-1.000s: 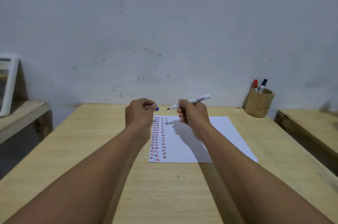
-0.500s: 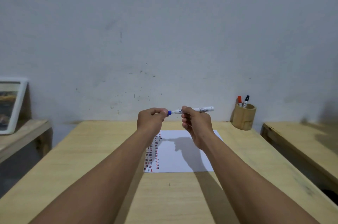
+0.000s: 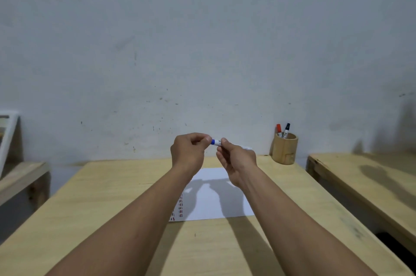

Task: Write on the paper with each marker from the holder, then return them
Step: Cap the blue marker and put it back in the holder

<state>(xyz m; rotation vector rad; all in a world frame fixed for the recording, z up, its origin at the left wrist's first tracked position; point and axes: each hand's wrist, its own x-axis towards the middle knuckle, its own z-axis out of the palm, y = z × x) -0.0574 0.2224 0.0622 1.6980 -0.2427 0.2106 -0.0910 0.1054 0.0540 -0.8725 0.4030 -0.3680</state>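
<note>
Up in the air, the left hand (image 3: 188,151) pinches the blue cap (image 3: 212,141) while the right hand (image 3: 236,159) grips the white marker (image 3: 218,142), so both hold it above the paper (image 3: 213,204). Rows of little red and dark marks (image 3: 180,206) run down the paper's left side. Far right on the table (image 3: 101,197) stands the wooden holder (image 3: 284,149) with a red marker (image 3: 279,129) and a black marker (image 3: 286,129).

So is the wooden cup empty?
No, the wooden cup holds a red-capped marker and a black-capped marker.
</note>
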